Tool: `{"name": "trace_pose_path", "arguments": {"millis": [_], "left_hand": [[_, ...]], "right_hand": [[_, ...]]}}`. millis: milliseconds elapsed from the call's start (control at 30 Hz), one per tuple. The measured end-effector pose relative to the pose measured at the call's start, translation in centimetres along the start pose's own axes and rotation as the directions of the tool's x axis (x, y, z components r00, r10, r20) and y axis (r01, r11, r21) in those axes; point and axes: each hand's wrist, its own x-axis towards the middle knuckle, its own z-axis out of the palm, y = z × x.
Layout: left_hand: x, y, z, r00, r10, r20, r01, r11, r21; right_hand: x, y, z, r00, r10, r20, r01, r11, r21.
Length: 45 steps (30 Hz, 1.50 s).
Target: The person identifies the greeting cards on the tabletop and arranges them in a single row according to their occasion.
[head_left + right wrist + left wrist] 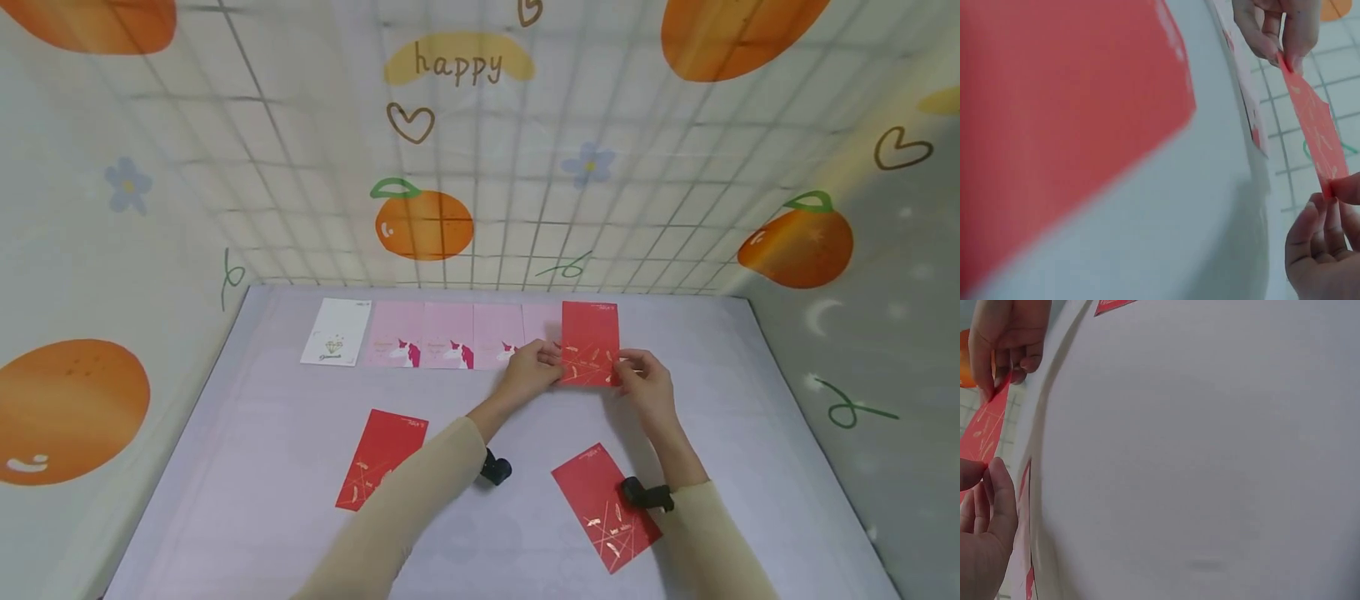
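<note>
Between both hands, a red envelope (590,342) with gold markings is held up at the right end of a row of cards. My left hand (531,371) pinches its lower left edge, and my right hand (647,387) pinches its lower right edge. In the left wrist view, thumb and fingers of the left hand (988,531) grip the red envelope (985,431). The right wrist view shows the right hand (1322,250) pinching the other end of the red envelope (1316,125). Its right part partly covers a pink unicorn card (542,321).
A white card (335,333) and several pink unicorn cards (448,333) lie in a row along the table's back. One red envelope (382,454) lies partly under the left forearm, another (600,508) near the right wrist. A patterned curtain (480,167) stands behind the table (465,533).
</note>
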Motion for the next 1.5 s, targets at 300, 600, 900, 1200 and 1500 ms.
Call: {"name": "trace_pose_path", "arguments": {"millis": [300, 600, 900, 1200, 1500], "left_hand": [[2.3, 0.8, 2.0, 0.999, -0.020, -0.043, 0.022, 0.998, 0.056], [2.8, 1.2, 3.5, 1.000, 0.006, 0.002, -0.006, 0.991, 0.131], [2.5, 0.9, 3.9, 0.998, -0.010, 0.063, 0.001, 0.991, 0.135], [2.3, 1.1, 3.8, 0.998, -0.012, 0.059, 0.003, 0.988, 0.157], [2.0, 1.3, 4.0, 0.997, 0.006, 0.083, -0.020, 0.984, 0.179]], "right_hand": [[2.4, 0.8, -0.3, 0.997, 0.019, -0.078, -0.024, 0.998, -0.062], [4.9, 1.1, -1.2, 0.989, 0.036, -0.140, -0.060, 0.983, -0.173], [5.8, 1.2, -1.0, 0.987, 0.062, -0.147, -0.097, 0.964, -0.246], [5.6, 1.5, -0.9, 0.987, 0.064, -0.145, -0.101, 0.961, -0.257], [5.4, 1.4, -1.0, 0.983, 0.092, -0.156, -0.131, 0.957, -0.260]]}}
